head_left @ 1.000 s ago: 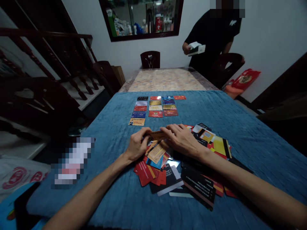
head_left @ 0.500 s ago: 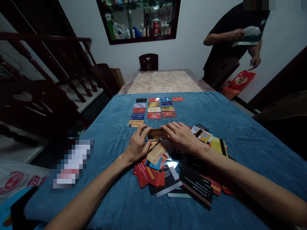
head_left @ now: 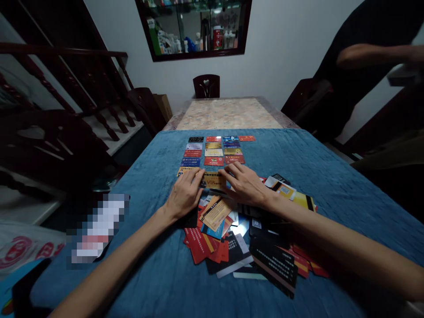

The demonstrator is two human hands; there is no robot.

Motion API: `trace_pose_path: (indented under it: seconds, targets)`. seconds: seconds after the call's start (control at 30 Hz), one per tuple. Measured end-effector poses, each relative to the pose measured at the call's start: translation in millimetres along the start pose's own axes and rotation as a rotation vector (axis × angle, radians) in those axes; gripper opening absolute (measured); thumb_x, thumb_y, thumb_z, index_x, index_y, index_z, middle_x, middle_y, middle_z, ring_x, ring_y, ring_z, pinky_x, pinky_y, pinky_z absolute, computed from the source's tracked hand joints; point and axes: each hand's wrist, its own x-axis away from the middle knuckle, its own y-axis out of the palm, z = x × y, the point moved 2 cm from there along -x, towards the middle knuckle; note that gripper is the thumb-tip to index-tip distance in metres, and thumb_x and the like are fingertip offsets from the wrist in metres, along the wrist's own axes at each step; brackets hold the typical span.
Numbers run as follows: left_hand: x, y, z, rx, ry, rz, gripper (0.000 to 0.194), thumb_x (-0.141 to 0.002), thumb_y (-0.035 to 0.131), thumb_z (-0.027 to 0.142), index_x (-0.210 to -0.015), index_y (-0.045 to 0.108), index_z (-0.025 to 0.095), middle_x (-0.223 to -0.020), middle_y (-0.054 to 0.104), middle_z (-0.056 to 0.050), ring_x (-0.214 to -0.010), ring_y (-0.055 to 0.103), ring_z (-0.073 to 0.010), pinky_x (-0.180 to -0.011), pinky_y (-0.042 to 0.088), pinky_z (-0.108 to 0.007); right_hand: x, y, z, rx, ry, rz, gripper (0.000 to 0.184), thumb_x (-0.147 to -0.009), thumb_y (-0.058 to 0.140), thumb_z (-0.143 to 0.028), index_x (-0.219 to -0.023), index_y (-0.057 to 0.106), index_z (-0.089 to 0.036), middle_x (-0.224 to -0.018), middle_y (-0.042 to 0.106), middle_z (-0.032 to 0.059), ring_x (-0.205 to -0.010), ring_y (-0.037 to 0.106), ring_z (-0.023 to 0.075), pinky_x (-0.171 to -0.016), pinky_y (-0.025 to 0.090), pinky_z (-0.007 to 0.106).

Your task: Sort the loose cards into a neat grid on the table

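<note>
Angled inward, the left hand [head_left: 185,191] and right hand [head_left: 247,185] grip a gold card [head_left: 215,177] by opposite ends, between the pile [head_left: 217,213] and the card rows [head_left: 213,152]; blue cloth [head_left: 145,185] covers the near part of the table [head_left: 228,114], a chair [head_left: 206,86] and cabinet [head_left: 195,35] beyond; the card's long axis runs left-right, VIP lettering [head_left: 211,182] upright.

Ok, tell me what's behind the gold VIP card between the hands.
Straight behind the gold VIP card, a red card lies nearest on the blue cloth, with a cream card just beyond. What that card, the left hand and the right hand cover is hidden.
</note>
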Motion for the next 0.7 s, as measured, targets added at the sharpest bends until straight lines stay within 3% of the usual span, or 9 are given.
trace_pose_path:
  seconds: [0.27,0.43,0.7]
  targets:
    - [-5.0,-8.9,-36.6,0.062,-0.037,-0.051,0.052,-0.085,0.053,0.010,-0.136,0.043,0.012,-0.136,0.051,-0.018,-0.128,0.051,-0.0306,-0.107,0.048,-0.048,-35.6,17.9,-1.7,-0.068,0.052,-0.086,0.042,-0.089,0.056,-0.036,-0.120,0.054,-0.008,-0.111,0.056,0.0185,-0.099,0.044,0.0288,-0.080,0.045,0.040]
    - [-6.2,-7.6,-60.7,0.167,-0.101,-0.061,0.045,-0.082,0.051,0.007,-0.128,0.050,0.013,-0.135,0.052,-0.017,-0.128,0.051,-0.0281,-0.109,0.046,-0.046,-57.9,30.8,-2.1,-0.147,0.116,-0.172,0.035,-0.088,0.058,-0.030,-0.118,0.055,-0.012,-0.113,0.055,0.0171,-0.104,0.043,0.0290,-0.089,0.045,0.044]
    - [-4.0,1.5,-93.7,0.259,-0.208,-0.061,0.032,-0.081,0.052,0.011,-0.111,0.058,0.016,-0.129,0.058,-0.012,-0.123,0.056,-0.0256,-0.107,0.046,-0.045,-81.6,54.3,-0.5,-0.269,0.261,-0.280,0.037,-0.087,0.062,-0.032,-0.119,0.055,-0.014,-0.118,0.056,0.0137,-0.108,0.047,0.0267,-0.090,0.045,0.038]
